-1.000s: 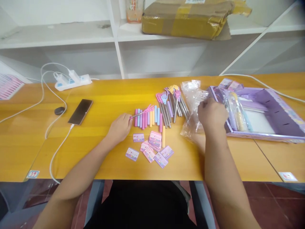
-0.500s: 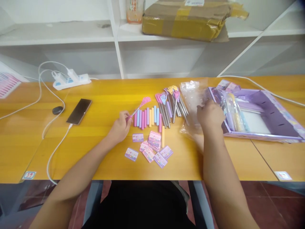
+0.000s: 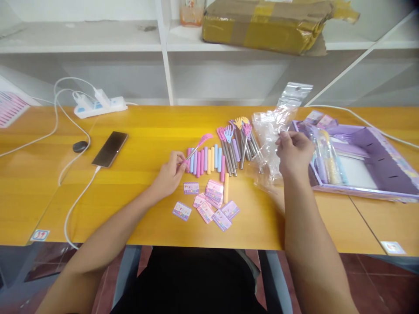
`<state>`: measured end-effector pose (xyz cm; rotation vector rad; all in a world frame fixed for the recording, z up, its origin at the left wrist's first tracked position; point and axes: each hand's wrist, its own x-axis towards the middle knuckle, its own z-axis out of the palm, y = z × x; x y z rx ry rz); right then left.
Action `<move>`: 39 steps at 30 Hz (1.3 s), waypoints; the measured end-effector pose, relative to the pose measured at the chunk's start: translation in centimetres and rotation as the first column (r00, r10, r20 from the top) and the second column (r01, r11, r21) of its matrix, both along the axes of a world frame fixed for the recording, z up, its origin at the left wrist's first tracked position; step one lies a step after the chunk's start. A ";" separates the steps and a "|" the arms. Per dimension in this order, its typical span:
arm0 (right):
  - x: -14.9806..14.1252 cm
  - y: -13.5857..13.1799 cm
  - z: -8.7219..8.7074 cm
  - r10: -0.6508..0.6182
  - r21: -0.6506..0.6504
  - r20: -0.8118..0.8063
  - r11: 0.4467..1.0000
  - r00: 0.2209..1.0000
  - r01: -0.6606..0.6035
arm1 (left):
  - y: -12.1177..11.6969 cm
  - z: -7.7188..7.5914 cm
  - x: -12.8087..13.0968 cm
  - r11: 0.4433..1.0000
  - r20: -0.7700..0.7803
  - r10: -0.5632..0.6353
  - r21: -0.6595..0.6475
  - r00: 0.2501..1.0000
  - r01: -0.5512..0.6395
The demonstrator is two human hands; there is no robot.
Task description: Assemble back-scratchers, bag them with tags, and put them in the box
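Note:
My left hand (image 3: 170,173) is closed round the handle of a pink back scratcher (image 3: 195,149), its claw pointing up and right. Between the fingers of my right hand (image 3: 295,153) is a clear plastic bag (image 3: 288,109), raised above other clear bags (image 3: 266,144) on the table. A row of pink, blue, purple and yellow handle sleeves (image 3: 205,159) lies right of my left hand. Beyond it are several metal back scratchers (image 3: 244,139) with coloured claws. Small printed cards (image 3: 214,194) lie in front, a yellow sleeve (image 3: 226,188) beside them.
A purple box (image 3: 389,152) with bagged items stands at the right. On the left are a phone (image 3: 110,149) on a charging cable, a power strip (image 3: 101,106) and a small black object (image 3: 80,146). A taped carton (image 3: 265,26) sits on the shelf (image 3: 131,39) behind.
My right hand has lifted a clear bag from the pile, and it now stands up above the hand. My left hand keeps hold of the pink back scratcher. The view has shifted slightly.

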<state>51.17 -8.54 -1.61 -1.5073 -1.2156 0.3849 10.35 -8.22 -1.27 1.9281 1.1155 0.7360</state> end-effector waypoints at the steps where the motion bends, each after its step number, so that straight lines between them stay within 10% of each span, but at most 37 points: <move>1: -0.9 0.1 0.0 0.015 0.015 -0.042 1.000 0.999 -0.015 | -0.1 0.0 0.1 1.000 0.006 -0.002 -0.007 1.000 0.002; 12: -14.9 -4.0 1.1 0.464 -0.019 -0.545 0.826 0.699 -0.564 | -3.2 1.2 1.4 0.974 0.153 -0.212 -0.044 0.965 0.221; 28: -16.9 -4.6 -0.9 0.627 -0.054 -0.533 0.644 0.567 -0.763 | -3.8 0.9 1.8 0.944 0.191 -0.296 -0.091 0.936 0.317; 35: -16.7 -4.7 -0.4 0.631 -0.034 -0.476 0.683 0.612 -0.730 | -3.7 1.3 1.8 0.936 0.174 -0.317 -0.099 0.933 0.336; 39: -16.3 -4.4 -0.3 0.516 0.075 -0.560 0.811 0.649 -0.580 | -3.1 1.1 1.3 0.968 0.224 -0.246 0.020 0.943 0.248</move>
